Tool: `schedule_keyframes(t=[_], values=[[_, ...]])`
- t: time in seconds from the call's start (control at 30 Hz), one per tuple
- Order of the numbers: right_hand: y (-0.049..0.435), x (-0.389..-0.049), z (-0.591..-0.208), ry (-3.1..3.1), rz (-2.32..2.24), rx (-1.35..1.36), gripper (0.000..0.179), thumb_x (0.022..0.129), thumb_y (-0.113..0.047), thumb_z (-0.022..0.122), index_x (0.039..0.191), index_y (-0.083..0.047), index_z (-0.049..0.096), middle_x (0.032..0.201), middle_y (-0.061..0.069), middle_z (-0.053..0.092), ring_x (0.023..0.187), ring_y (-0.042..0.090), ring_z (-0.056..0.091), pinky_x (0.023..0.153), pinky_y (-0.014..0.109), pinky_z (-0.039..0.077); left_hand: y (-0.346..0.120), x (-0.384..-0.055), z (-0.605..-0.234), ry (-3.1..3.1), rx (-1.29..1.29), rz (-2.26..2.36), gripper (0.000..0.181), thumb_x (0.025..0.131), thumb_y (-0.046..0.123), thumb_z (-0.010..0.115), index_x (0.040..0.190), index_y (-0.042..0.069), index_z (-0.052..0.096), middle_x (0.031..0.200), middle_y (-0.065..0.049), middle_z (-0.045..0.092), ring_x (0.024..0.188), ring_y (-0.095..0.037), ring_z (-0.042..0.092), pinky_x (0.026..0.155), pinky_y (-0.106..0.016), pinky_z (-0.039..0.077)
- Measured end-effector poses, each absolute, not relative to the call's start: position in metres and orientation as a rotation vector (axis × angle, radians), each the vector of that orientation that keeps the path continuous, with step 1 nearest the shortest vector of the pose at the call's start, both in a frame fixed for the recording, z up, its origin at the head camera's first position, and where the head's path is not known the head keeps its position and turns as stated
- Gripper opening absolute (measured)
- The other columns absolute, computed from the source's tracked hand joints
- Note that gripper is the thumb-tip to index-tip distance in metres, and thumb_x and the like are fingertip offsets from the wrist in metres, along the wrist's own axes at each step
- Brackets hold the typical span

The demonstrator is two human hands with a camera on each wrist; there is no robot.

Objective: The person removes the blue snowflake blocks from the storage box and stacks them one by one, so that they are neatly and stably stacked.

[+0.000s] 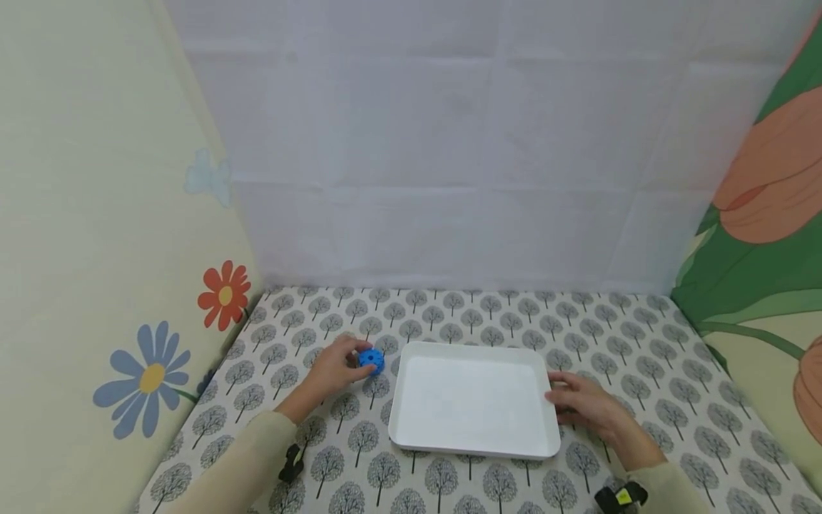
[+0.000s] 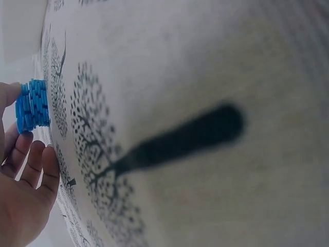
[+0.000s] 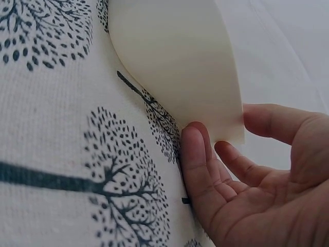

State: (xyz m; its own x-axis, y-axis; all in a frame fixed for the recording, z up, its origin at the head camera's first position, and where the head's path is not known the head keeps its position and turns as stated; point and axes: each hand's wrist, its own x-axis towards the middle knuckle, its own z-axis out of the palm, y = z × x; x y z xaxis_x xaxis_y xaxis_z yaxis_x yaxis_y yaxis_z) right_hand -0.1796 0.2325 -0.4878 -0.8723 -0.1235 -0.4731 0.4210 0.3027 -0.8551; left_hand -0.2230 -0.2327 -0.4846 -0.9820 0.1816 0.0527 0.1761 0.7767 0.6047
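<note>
My left hand (image 1: 334, 365) pinches a stack of blue notched discs (image 1: 371, 361) between thumb and fingers, on the cloth left of the tray. Seen from the left wrist, the stack (image 2: 33, 105) stands against the cloth, with the thumb on one side and a finger on the other; the remaining fingers of that hand (image 2: 28, 175) are loosely bent. A white rectangular tray (image 1: 475, 451) lies flat at the centre. At its right side, my right hand (image 1: 587, 405) grips the wall. The right wrist view has its thumb (image 3: 272, 122) at the tray's rim and the fingers lower down along the wall (image 3: 180, 67).
A cloth printed with grey trees (image 1: 385, 471) covers the table. White fabric (image 1: 411, 143) hangs behind it. Flower-patterned panels stand on the left (image 1: 77, 214) and right (image 1: 770, 307). Both forearms carry black wrist straps.
</note>
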Motion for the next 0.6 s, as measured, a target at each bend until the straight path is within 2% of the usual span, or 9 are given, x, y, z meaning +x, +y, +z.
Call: schedule_keyframes(t=[0.4,0.6], values=[[0.2332,-0.1786,-0.4908,2.121,-1.618,0.271,0.065,0.095,-0.02,0.07,0.149,0.004,0.041,0.131,0.021,0.062,0.101,0.024,0.067,0.087,0.043,0.057,-0.2298,-0.2262,-0.4887,2.96,0.279,0.973,0.042,0.086,0.026,0.082,0.124,0.011,0.07,0.109,-0.004,0.062,0.087,-0.015,0.058,0.072,-0.034,0.051],[0.2311,-0.1774,-0.4912,2.114,-1.614,0.273,0.064,0.096,-0.02,0.07,0.148,0.004,0.042,0.13,0.021,0.062,0.101,0.025,0.066,0.087,0.044,0.057,-0.2366,-0.2255,-0.4931,2.937,0.305,1.012,0.052,0.088,0.031,0.08,0.132,0.008,0.065,0.115,-0.007,0.063,0.092,-0.018,0.06,0.076,-0.037,0.053]])
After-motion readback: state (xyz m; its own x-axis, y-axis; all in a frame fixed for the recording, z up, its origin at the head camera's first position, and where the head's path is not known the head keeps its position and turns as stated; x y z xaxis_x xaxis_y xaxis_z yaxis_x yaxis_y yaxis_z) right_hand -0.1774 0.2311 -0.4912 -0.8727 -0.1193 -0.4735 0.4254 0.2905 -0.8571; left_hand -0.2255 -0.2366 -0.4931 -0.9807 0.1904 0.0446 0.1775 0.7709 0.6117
